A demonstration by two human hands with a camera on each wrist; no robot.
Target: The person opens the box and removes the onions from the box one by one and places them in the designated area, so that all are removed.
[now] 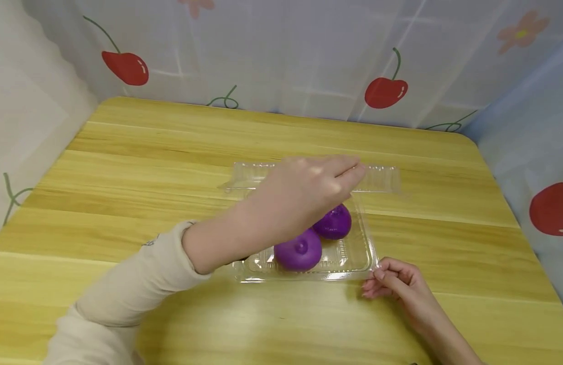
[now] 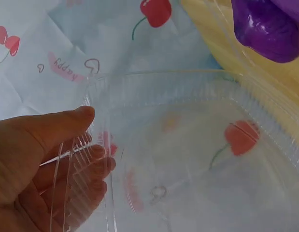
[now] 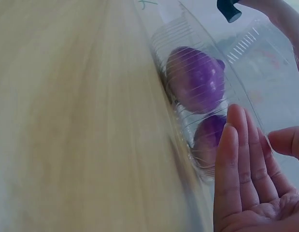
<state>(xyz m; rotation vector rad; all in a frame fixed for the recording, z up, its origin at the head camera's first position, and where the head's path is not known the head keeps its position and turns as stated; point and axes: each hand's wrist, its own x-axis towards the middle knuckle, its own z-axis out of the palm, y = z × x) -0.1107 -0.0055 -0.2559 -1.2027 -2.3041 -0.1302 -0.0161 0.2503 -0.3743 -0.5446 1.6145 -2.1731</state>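
Observation:
A clear plastic clamshell box (image 1: 354,256) lies on the table with its hinged lid (image 1: 381,178) raised at the far side. Inside sit two round purple onion-shaped pieces: a lighter, matte one (image 1: 298,251) near the front and a darker, glossy one (image 1: 333,223) behind it. My left hand (image 1: 304,187) reaches across above them and grips the lid's edge, thumb (image 2: 77,123) on one face and fingers on the other. At the near right corner, my right hand (image 1: 406,286) pinches the box rim between thumb and fingers; its fingers (image 3: 243,159) look fairly straight in the right wrist view.
The wooden table (image 1: 149,152) has rounded far corners. A pale curtain (image 1: 281,56) printed with cherries hangs behind it and along the right side. My left sleeve (image 1: 140,284) spans the table's near left part. A dark device (image 3: 230,10) shows at the left wrist.

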